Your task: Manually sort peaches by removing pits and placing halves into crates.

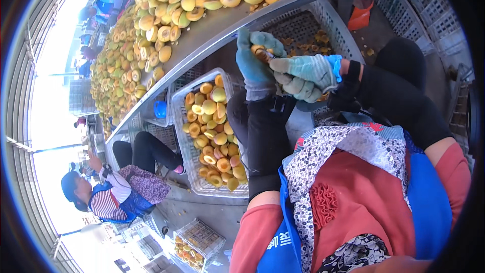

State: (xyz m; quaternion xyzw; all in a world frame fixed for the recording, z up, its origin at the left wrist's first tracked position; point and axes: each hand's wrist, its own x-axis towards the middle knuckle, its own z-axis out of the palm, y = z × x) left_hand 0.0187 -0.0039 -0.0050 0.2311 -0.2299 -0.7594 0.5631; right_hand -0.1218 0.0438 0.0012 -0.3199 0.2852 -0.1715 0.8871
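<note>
My left hand [251,63], in a pale teal glove, is cupped with its fingers closed around a small orange-brown piece of fruit [258,50] under the metal rim of the sorting table. My right hand [303,76], also gloved, with a blue band at the wrist, is closed against it; a small metal tool [266,56] seems to be in its grip, partly hidden by the fingers. Behind both hands is a crate [343,35] with scattered brown pits and scraps.
The metal table [194,35] carries many halved yellow fruits [164,34]. A crate [179,121] of halves stands left of my legs, near a blue object [160,109]. A co-worker [108,197] in a blue cap sits at left. An orange bag [359,17] lies beyond my right hand.
</note>
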